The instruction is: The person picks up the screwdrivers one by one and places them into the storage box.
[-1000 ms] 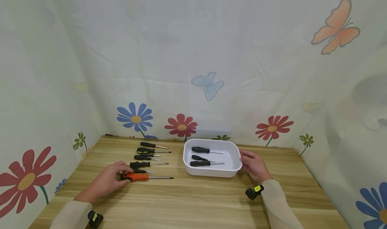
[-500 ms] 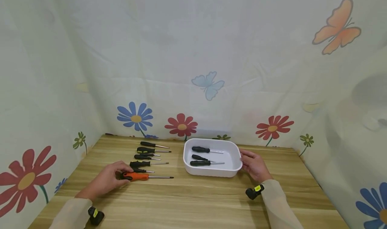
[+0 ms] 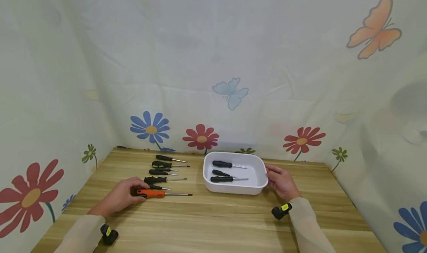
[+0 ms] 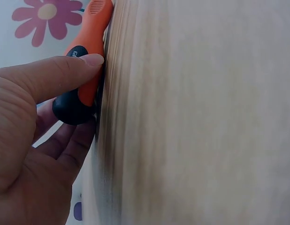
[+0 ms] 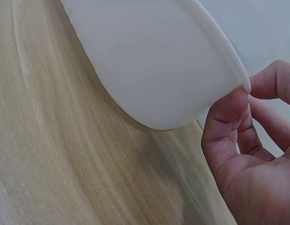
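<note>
My left hand (image 3: 125, 194) grips the black-and-orange handle of a screwdriver (image 3: 155, 193) at the front of a row on the table. In the left wrist view, the thumb lies along the handle of this screwdriver (image 4: 91, 40), with other fingers behind it. Its shaft points right, low over the wood. My right hand (image 3: 281, 181) pinches the right end of a white plastic tray (image 3: 233, 189). The right wrist view has thumb and fingers at the rim of the tray (image 5: 159, 70). Inside the tray lie several black-handled screwdrivers, one of them a screwdriver (image 3: 221, 179) near the front wall.
Behind the left hand, several black-handled screwdrivers lie in a row, tips to the right, among them a screwdriver (image 3: 163, 158) at the back and a black-and-yellow screwdriver (image 3: 156, 179). A flower-printed curtain (image 3: 186, 97) encloses the wooden table (image 3: 213, 223) at back and sides.
The camera view has shifted slightly. The left wrist has edged a little to the right, while the left hand stays on the orange screwdriver. The right hand keeps its hold on the tray.
</note>
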The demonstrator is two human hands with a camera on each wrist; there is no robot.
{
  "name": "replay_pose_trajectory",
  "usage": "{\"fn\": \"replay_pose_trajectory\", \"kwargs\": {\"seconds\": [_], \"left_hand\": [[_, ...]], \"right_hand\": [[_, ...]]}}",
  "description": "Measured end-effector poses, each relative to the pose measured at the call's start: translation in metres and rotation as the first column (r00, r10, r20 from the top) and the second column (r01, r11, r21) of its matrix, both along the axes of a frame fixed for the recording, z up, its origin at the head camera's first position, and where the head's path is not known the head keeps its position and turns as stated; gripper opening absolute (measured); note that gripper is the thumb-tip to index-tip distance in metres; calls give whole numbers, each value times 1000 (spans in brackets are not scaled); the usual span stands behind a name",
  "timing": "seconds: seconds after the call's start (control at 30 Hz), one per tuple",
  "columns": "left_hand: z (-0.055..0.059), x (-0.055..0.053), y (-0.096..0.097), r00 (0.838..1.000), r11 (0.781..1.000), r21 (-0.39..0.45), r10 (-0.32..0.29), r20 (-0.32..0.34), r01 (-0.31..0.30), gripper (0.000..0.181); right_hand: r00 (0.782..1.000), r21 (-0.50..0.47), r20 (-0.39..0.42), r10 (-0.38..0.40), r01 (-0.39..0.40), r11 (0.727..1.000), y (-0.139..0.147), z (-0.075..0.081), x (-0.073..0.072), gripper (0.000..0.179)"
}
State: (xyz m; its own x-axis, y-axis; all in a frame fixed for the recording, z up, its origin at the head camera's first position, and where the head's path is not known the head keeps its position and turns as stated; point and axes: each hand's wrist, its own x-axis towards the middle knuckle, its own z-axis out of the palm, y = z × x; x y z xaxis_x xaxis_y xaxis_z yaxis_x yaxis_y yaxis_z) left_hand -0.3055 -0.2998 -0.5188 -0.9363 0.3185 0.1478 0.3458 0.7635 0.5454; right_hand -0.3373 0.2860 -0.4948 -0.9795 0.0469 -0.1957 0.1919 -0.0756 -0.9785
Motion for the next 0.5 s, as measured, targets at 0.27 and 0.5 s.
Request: {"fn": "replay_pose_trajectory", "kwargs": {"seconds": [0.27, 0.5], "left_hand": [[0, 0, -3, 998, 999, 31, 31, 57, -33, 34], [1, 2, -7, 992, 990, 121, 54, 113, -68, 36]], "right_hand": [[1000, 9, 3, 6, -6, 1000, 1, 0, 0, 48], [1000, 0, -2, 12, -12, 1000, 3, -2, -2, 49]]}}
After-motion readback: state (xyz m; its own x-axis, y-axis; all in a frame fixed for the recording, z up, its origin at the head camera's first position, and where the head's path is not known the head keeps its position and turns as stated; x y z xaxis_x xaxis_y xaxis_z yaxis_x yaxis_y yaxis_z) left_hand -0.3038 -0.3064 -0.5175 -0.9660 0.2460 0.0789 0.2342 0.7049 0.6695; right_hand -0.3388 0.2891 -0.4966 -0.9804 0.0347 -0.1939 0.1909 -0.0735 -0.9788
